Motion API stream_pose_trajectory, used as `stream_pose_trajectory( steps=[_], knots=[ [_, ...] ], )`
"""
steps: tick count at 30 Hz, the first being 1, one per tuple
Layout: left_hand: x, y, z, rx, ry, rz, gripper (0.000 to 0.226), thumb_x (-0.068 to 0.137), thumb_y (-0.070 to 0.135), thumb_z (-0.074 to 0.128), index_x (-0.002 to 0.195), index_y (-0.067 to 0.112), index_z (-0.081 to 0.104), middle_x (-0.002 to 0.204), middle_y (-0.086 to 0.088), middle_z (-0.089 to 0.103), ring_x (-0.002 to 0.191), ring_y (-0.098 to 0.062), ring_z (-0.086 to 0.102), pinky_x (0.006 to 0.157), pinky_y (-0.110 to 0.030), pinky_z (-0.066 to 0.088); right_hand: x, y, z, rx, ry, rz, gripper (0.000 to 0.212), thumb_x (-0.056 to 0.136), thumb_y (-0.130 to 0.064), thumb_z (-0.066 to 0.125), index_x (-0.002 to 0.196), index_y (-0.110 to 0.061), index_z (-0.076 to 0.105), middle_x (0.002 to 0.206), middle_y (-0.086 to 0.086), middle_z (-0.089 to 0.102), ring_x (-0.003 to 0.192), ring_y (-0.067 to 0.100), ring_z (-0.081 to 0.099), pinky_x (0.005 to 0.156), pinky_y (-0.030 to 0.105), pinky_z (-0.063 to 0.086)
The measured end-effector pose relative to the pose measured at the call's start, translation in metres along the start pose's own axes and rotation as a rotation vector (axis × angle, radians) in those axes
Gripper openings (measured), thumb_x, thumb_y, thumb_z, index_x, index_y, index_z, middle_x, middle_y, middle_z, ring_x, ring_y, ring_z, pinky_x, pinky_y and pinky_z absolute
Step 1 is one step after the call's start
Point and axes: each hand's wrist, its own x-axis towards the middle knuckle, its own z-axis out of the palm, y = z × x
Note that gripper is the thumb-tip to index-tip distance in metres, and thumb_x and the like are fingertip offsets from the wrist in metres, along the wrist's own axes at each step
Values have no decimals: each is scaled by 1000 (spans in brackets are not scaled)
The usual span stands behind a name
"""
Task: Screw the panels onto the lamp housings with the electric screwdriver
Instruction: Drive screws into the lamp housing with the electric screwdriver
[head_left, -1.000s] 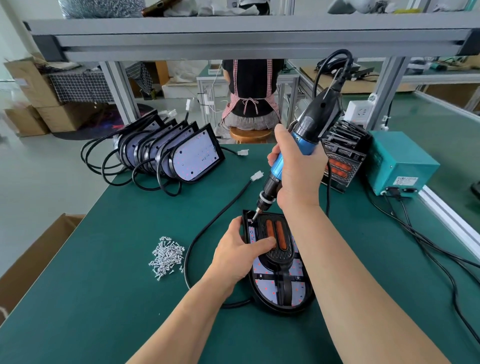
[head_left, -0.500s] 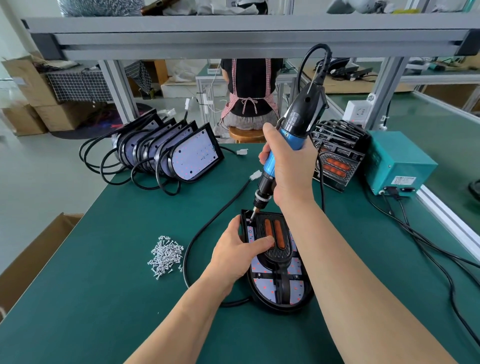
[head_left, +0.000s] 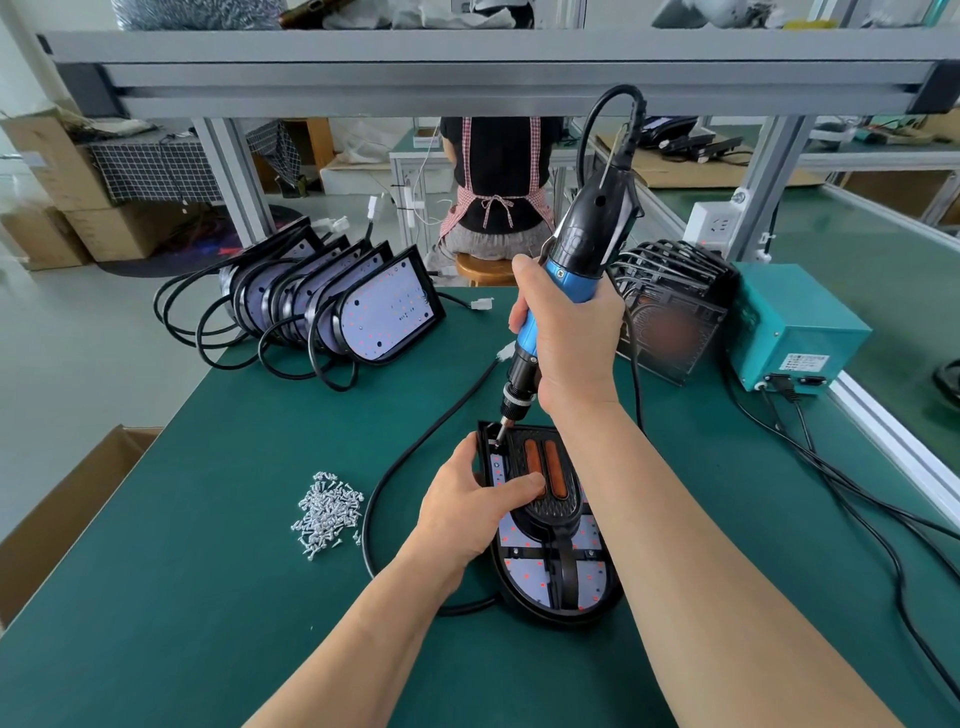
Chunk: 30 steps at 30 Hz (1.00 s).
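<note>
A black lamp housing (head_left: 558, 587) lies flat on the green table, its black panel (head_left: 550, 506) with two orange strips on top. My left hand (head_left: 467, 506) grips the housing's left edge, thumb at the rim and fingers pressing on the panel. My right hand (head_left: 569, 338) is wrapped round the blue and black electric screwdriver (head_left: 566, 275), held nearly upright. Its bit stands on the housing's far left corner, just beyond my left thumb. A heap of small silver screws (head_left: 327, 512) lies to the left.
Several lamp housings with cables (head_left: 332, 299) lean in a row at the back left. Black panels (head_left: 670, 312) are stacked at the back right beside a teal power box (head_left: 789, 325). Cables trail along the right. A cardboard box (head_left: 62, 509) stands off the table's left edge.
The screwdriver has swung from leaning right to nearly upright, and its bit stays on the housing's far left corner. My left hand has kept its hold.
</note>
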Motion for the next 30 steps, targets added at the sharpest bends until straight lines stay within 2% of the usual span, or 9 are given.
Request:
stream_pose_trajectory(
  steps=[11, 13, 16, 17, 20, 24, 26, 29, 30],
  knots=[
    [0, 0, -1, -21, 7, -12, 109, 59, 46, 85, 153, 29, 33, 133, 9, 64, 123, -16, 60, 112, -42, 43, 3, 4, 2, -16, -46, 7, 23, 87, -5, 69, 75, -7, 50, 49, 4, 49, 43, 16, 46, 49, 28, 43],
    [1, -2, -1, -15, 2, -14, 96, 61, 44, 85, 146, 32, 42, 125, 13, 68, 117, -13, 64, 107, -39, 46, 3, 5, 2, -17, -58, 11, 24, 87, -4, 68, 73, -8, 49, 48, 3, 49, 43, 16, 45, 49, 28, 43],
    [3, -4, -2, -11, -11, -15, 60, 64, 39, 86, 115, 46, 54, 103, 23, 74, 100, -2, 70, 93, -27, 51, 2, 5, 2, -17, -91, 5, 27, 86, -3, 66, 68, -9, 47, 47, 4, 48, 44, 17, 43, 51, 28, 43],
    [3, -4, -2, -9, -16, -10, 60, 65, 38, 86, 117, 46, 56, 102, 23, 74, 99, -3, 70, 94, -29, 51, 2, 4, 2, -9, -116, 2, 29, 86, -3, 65, 65, -9, 46, 47, 5, 47, 44, 17, 42, 51, 27, 42],
    [3, -3, -1, -20, -27, -8, 82, 62, 41, 85, 136, 30, 53, 111, 11, 75, 107, -17, 70, 103, -42, 50, -1, 4, 3, 11, -180, -1, 31, 84, -3, 64, 61, -11, 45, 48, 5, 46, 46, 19, 42, 52, 25, 41],
    [0, 1, -1, -11, -5, -16, 101, 58, 47, 85, 147, 26, 43, 127, 6, 68, 119, -22, 64, 108, -45, 46, -1, 2, 4, -5, -226, 9, 25, 83, -5, 66, 64, -13, 52, 50, 7, 48, 48, 20, 43, 54, 25, 42],
    [0, 1, -2, 5, 2, -15, 95, 61, 45, 85, 145, 28, 44, 123, 12, 69, 116, -15, 65, 106, -41, 48, -1, 0, 1, 4, -217, 32, 19, 83, -6, 67, 70, -9, 53, 52, 9, 48, 49, 20, 43, 54, 26, 42],
    [-2, 1, -2, 14, -14, 13, 76, 69, 40, 85, 135, 36, 47, 104, 25, 72, 99, 3, 68, 87, -21, 50, -1, -4, -5, 46, -185, 51, 19, 85, -11, 71, 79, -5, 54, 55, 9, 50, 49, 17, 47, 53, 24, 45],
    [-2, 1, -2, 10, -13, 16, 83, 70, 39, 85, 142, 35, 43, 105, 26, 71, 99, 4, 67, 83, -17, 47, -1, -5, -7, 62, -182, 49, 21, 85, -11, 72, 78, -5, 53, 57, 10, 50, 49, 17, 48, 53, 25, 46]
  ],
)
